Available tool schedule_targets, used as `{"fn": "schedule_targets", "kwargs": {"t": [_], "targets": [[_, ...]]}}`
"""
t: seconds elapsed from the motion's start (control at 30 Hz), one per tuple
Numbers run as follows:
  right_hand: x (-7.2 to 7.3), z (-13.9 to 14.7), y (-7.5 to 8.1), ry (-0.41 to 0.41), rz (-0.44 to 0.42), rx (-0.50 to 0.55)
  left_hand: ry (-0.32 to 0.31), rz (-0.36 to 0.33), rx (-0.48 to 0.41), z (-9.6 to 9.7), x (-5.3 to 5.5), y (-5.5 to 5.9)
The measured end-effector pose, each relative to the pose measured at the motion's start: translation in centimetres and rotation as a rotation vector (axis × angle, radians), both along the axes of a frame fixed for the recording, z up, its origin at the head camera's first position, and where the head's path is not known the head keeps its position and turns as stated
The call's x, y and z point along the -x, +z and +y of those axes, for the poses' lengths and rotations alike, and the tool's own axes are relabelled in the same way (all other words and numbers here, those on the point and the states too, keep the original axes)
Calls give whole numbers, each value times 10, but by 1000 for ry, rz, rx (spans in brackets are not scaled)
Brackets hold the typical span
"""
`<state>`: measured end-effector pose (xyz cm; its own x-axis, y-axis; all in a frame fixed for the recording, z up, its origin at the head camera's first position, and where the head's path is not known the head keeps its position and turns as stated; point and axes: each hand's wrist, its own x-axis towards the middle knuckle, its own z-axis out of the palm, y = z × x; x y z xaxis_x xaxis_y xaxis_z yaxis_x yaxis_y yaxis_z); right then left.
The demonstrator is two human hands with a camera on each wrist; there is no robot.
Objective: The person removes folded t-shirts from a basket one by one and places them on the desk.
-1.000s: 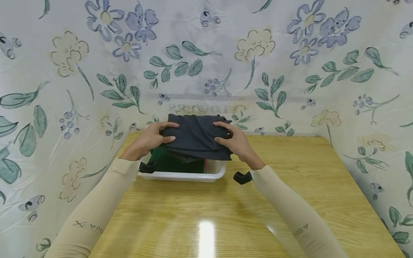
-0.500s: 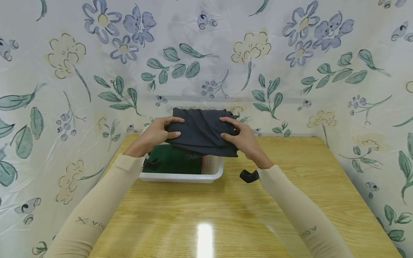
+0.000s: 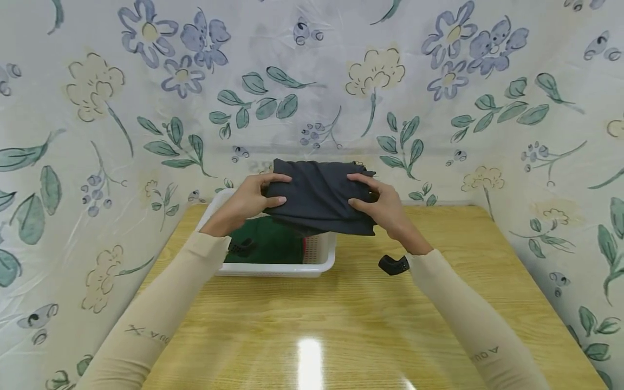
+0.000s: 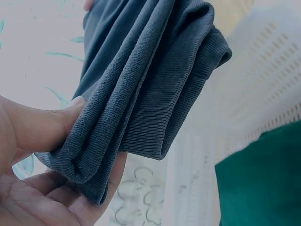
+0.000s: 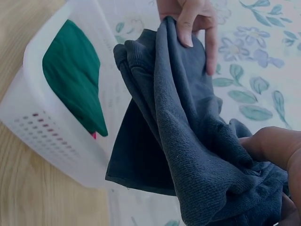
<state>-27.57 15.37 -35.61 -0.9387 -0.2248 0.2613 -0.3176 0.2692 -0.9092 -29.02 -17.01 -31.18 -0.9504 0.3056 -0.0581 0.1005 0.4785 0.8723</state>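
A folded dark grey garment (image 3: 319,197) hangs in the air over the right part of a white basket (image 3: 273,269). My left hand (image 3: 248,200) pinches its left edge, thumb in front and fingers behind. At its right edge my right hand (image 3: 382,208) grips it the same way. Ribbed layers of the garment (image 4: 141,94) show in the left wrist view, tucked between thumb and fingers. From the right wrist, the garment (image 5: 188,141) hangs in loose folds between both hands. Inside the basket lies a dark green folded cloth (image 3: 273,244), partly hidden by the garment and left arm.
The basket stands on a wooden table (image 3: 414,303), towards its back left, with perforated walls. A bit of red (image 5: 93,135) peeks from beside the green cloth. Flower-patterned sheeting (image 3: 312,81) encloses the table at the back and sides. Black wrist devices (image 3: 392,265) sit at the cuffs.
Both hands have carried the grey garment to the right and slightly up, uncovering more of the basket's left side. The grip on it stays the same.
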Motion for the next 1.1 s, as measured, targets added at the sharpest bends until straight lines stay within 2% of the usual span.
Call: {"fn": "schedule_targets", "kwargs": {"t": [0.27,0.87,1.1], "targets": [[-5,21,2,-25,-12,-7,-37,-11,-67,21,2,-3],[-17,69,-7,-71,-32,-41,-87,42,-46,70,6,-14],[-21,84,-11,-100,-34,-90,-116,29,-68,86,7,-21]]}}
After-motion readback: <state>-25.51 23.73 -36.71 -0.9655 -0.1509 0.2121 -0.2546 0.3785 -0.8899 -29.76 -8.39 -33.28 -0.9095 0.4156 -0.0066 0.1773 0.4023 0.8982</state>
